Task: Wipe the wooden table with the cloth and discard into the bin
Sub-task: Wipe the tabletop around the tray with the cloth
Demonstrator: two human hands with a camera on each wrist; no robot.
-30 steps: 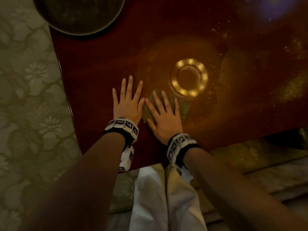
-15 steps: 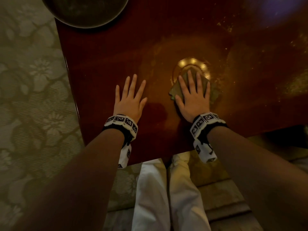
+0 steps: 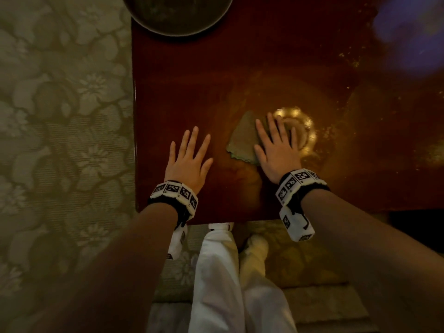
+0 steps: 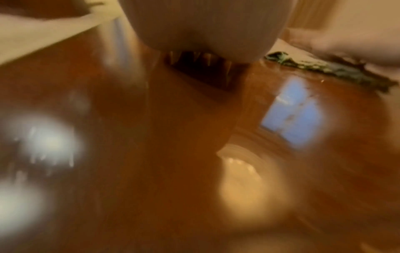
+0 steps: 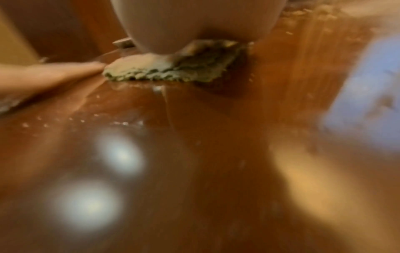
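Note:
A green cloth (image 3: 242, 143) lies flat on the glossy red-brown wooden table (image 3: 240, 68). My right hand (image 3: 276, 150) presses on the cloth's right part with straight, spread fingers; the cloth's left corner sticks out from under it. The right wrist view shows the cloth (image 5: 173, 70) under the palm. My left hand (image 3: 189, 159) lies flat on the bare table to the left of the cloth, fingers spread, holding nothing. In the left wrist view the cloth (image 4: 324, 68) shows at the upper right. Fine yellowish dust (image 3: 348, 56) speckles the table's right part.
A round dark bin (image 3: 177, 13) stands at the table's far left corner. A lamp's ring-shaped reflection (image 3: 300, 126) glows beside my right hand. Patterned carpet (image 3: 60, 140) covers the floor on the left. My white trouser legs (image 3: 228, 272) stand at the table's near edge.
My right hand slid the cloth to the right from beside my left hand, then a little back leftward, exposing the cloth's left corner. My left hand stayed flat in place.

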